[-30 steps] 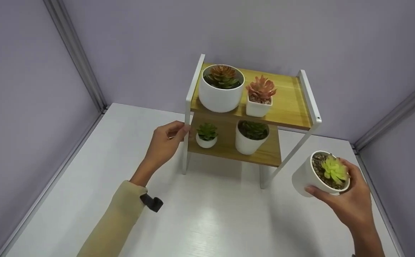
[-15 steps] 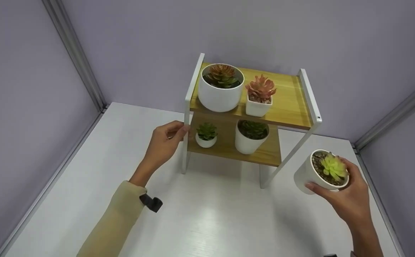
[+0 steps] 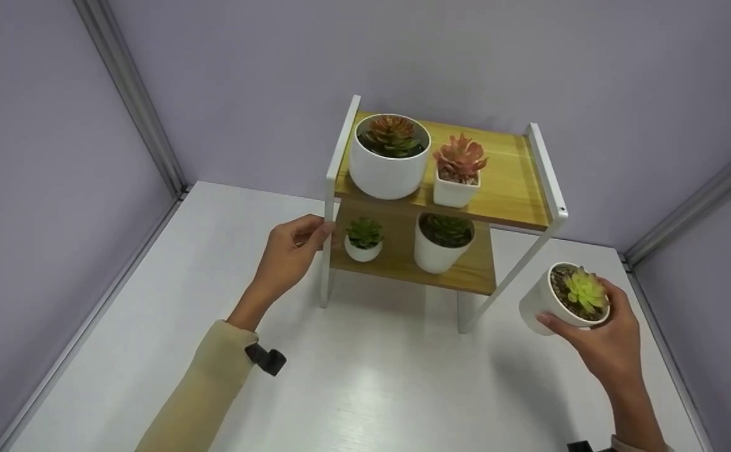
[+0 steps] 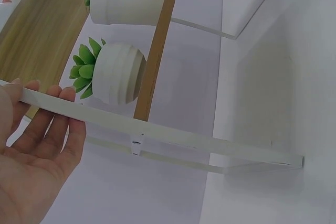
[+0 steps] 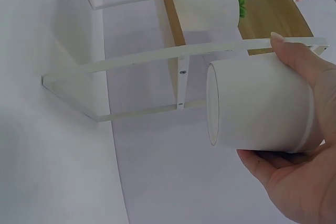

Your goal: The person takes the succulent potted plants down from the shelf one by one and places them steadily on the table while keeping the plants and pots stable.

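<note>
My right hand [image 3: 613,345] holds a white potted succulent [image 3: 584,290] with yellow-green leaves, thumb on the near side, tilted and right of the two-tier shelf [image 3: 507,166]. In the right wrist view the plain white pot [image 5: 262,103] is in the hand, its base facing the shelf frame. My left hand [image 3: 293,254] pinches the front left post [image 4: 100,116] of the shelf between thumb and fingers. Just inside that post, on the lower tier, stands a small green succulent [image 3: 363,240]. A larger white pot with dark green leaves [image 3: 439,254] stands to its right.
On the upper tier stand a wide white pot with a red-green succulent [image 3: 387,169] and a square white pot with a pink succulent [image 3: 456,188]. The shelf stands on a white table [image 3: 340,376]. Grey-lilac walls [image 3: 265,94] enclose the back and sides.
My right hand has moved slightly up and to the left with the potted succulent, and more of the right cuff shows. The left hand stays on the post.
</note>
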`<state>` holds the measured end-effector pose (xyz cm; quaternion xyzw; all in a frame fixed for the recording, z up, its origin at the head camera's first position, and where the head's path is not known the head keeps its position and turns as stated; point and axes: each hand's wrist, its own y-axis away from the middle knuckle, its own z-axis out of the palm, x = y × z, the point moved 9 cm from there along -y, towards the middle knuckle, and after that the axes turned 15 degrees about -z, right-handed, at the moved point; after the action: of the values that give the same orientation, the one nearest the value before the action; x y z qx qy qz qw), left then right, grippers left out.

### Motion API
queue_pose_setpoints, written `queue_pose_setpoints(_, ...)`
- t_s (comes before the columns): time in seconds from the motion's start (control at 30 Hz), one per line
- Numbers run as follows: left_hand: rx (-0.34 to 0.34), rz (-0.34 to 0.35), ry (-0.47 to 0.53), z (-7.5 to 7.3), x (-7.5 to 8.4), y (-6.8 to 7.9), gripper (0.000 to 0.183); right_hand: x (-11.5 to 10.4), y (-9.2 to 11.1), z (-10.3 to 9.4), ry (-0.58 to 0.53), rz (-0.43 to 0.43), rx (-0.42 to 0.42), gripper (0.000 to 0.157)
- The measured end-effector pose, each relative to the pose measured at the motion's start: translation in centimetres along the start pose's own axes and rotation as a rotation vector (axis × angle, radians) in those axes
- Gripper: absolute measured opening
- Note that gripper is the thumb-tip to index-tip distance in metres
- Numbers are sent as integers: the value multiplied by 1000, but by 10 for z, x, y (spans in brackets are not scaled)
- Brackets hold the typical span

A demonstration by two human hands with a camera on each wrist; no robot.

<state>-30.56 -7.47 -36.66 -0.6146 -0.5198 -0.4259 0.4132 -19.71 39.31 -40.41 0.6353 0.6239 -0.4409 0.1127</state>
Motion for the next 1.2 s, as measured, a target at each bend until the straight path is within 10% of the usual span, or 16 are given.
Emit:
queue_pose_setpoints(0.37, 9, -1, -3, 2, -26, -15, 29, 18, -6, 3, 19, -10, 7, 99)
queue_pose_setpoints(0.6, 13, -32, -14, 0, -1, 0, 23, 33, -9, 10, -4, 10, 10, 100)
queue_pose_setpoints(1.2, 20, -11, -17, -1, 3, 2, 22, 67, -17, 32, -14, -11, -35, 109)
